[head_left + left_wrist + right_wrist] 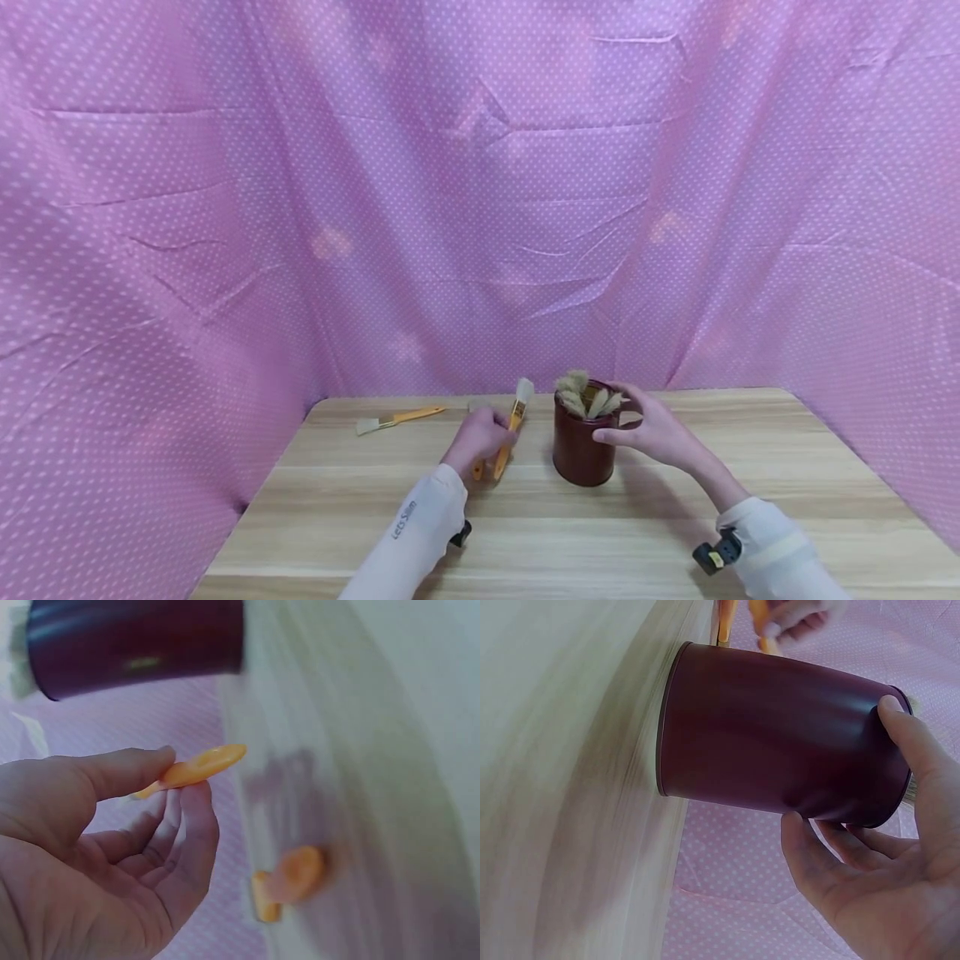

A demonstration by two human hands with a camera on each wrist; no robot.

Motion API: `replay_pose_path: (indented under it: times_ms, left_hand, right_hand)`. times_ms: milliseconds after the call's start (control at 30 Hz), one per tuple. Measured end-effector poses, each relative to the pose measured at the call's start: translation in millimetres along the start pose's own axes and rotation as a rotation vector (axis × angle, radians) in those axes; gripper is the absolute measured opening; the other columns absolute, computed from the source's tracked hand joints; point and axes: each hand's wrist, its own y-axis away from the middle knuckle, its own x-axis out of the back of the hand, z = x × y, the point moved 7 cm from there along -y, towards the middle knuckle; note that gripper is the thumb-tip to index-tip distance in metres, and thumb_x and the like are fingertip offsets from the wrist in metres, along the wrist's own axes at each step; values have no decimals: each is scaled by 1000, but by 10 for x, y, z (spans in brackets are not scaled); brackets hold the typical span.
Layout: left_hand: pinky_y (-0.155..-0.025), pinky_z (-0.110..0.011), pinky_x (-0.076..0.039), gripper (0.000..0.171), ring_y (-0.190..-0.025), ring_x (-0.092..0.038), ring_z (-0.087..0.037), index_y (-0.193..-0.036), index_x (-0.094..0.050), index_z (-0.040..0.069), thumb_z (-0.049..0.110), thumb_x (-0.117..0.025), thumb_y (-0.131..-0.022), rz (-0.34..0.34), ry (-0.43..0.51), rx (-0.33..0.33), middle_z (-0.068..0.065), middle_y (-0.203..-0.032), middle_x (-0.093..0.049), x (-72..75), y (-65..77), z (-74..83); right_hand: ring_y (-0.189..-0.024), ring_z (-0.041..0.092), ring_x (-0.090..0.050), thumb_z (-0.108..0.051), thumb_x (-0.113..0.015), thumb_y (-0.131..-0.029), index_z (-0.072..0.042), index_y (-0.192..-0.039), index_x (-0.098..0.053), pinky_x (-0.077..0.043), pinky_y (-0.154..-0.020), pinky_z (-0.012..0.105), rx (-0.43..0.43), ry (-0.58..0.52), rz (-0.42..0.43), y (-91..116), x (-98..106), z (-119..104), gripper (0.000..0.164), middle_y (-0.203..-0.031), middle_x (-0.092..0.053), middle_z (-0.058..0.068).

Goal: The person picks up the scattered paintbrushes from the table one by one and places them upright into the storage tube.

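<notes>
My left hand (478,435) pinches the orange handle of a paintbrush (501,463) between thumb and fingers, its pale bristles pointing up beside the pot. Below that hand, a second paintbrush (477,472) lies on the table, mostly hidden by the fingers. A dark red, round pot (583,457) stands upright to the right and holds fluffy dried grass heads (573,392). Around its upper part my right hand (885,877) curls, thumb on one side near the rim and fingers on the other.
Another flat paintbrush (401,418) with an orange handle lies at the back left of the wooden table (637,542). Pink dotted cloth (480,208) hangs behind the table and along both sides.
</notes>
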Motion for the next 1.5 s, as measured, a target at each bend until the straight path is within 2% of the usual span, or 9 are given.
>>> replay_pose_path:
  times_ms: [167,300,400,533,667,800,1000,1167,1500]
  left_hand:
    - [-59,-27,-53,13,-71,-60,-14,-99,-68,2,7,-77,-90,60,48,-112,-3,-84,-64,70,23,317]
    - [-63,-29,-57,21,-76,-65,-14,-105,-69,2,14,-80,-90,123,60,-240,-1,-89,-66,153,64,623]
    - [-69,-29,-57,26,-81,-65,-14,-109,-69,5,22,-78,-92,174,81,-345,1,-94,-67,214,119,868]
    - [-75,-28,-56,28,-85,-64,-13,-112,-68,6,24,-77,-94,229,162,-483,1,-96,-67,266,215,1209]
    - [-72,-28,-58,24,-81,-66,-14,-108,-67,5,20,-78,-93,248,218,-590,-1,-93,-67,250,290,1510]
    - [-69,-25,-58,22,-78,-65,-11,-105,-65,6,17,-79,-92,252,213,-648,0,-89,-66,175,311,1703]
    - [-69,-22,-57,25,-79,-65,-10,-109,-64,5,13,-79,-92,249,166,-660,1,-90,-65,23,274,1799]
    - [-70,-19,-56,30,-80,-64,-8,-116,-64,2,10,-80,-90,239,124,-667,0,-92,-65,-96,214,1736]
    - [-71,-17,-55,27,-82,-63,-6,-111,-63,5,7,-80,-90,245,63,-718,-2,-93,-65,-191,210,1720]
  right_hand:
    - [-124,43,-55,-32,-90,-79,-4,-149,-44,-56,-89,49,0,4,8,12,0,-4,88,-139,-55,19]
    - [-125,43,-55,-35,-90,-79,-6,-149,-45,-56,-88,47,-12,12,9,6,3,15,88,-139,-55,19]
    - [-126,42,-54,-36,-90,-79,-7,-148,-46,-56,-89,48,-4,20,7,-12,5,33,87,-139,-55,18]
    - [-125,41,-55,-38,-90,-79,-9,-148,-47,-54,-92,52,7,25,8,-22,6,37,87,-140,-56,16]
    - [-124,42,-56,-37,-90,-79,-9,-148,-47,-55,-91,52,12,27,13,-17,6,23,86,-140,-56,16]
    - [-124,42,-56,-35,-90,-79,-8,-149,-46,-54,-91,54,4,19,5,-1,-8,11,86,-140,-55,17]
    - [-126,42,-55,-36,-89,-81,-8,-150,-44,-52,-93,56,-3,21,-7,17,-12,-4,87,-141,-55,17]
    - [-126,42,-54,-35,-89,-81,-9,-150,-44,-54,-91,53,-2,13,-14,11,-21,5,87,-141,-54,17]
    - [-124,39,-57,-39,-88,-80,-11,-150,-44,-55,-91,48,-4,32,-12,3,0,38,87,-140,-56,15]
